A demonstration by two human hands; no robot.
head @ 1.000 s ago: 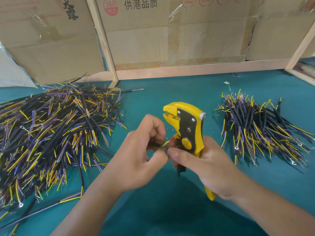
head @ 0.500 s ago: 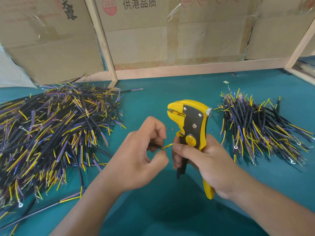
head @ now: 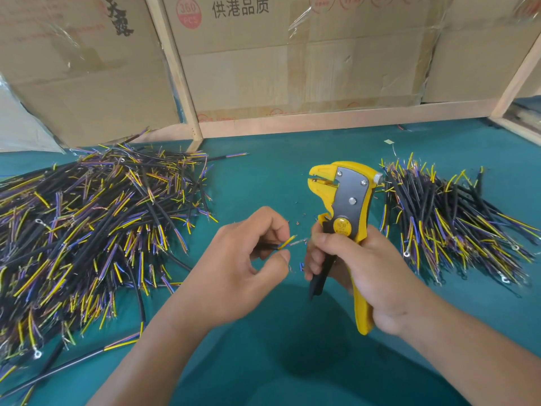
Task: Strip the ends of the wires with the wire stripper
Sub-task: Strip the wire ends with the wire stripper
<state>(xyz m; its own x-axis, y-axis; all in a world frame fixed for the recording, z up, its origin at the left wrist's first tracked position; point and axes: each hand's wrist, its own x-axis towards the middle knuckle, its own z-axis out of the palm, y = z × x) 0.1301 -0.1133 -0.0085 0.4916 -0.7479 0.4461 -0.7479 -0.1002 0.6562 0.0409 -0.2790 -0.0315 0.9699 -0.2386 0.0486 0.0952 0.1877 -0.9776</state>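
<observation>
Between the two hands, above the teal desk (head: 263,177), a short cable end (head: 285,242) pokes out of the left hand (head: 243,265) with its long axis running roughly left to right, the tip aimed at the right hand (head: 360,265). Yellow and blue insulated cores show at that tip, and a pale, frayed-looking strand carries on toward the right thumb; whether it touches the thumb cannot be told. The left fingers (head: 273,227) are curled close, forefinger and thumb pinching the cable just behind the coloured cores, so only the very end is free.

The right fingers (head: 314,259) are wrapped round the handles of the yellow wire stripper (head: 348,206), which stands nearly upright, its head up and away from the body and its jaws facing left. Those jaws look slightly parted, with nothing between them that can be made out. They sit above and a little right of the wire tip, near but apart, so by my judgement the coming move depends on lifting the tip up and to the right into that mouth, or lowering the tool to meet it. The left hand is nearer to the wire, since it holds it.

A large heap of wires (head: 87,230) lies on the desk to the left, and a smaller pile (head: 456,230) lies to the right, behind the tool.
</observation>
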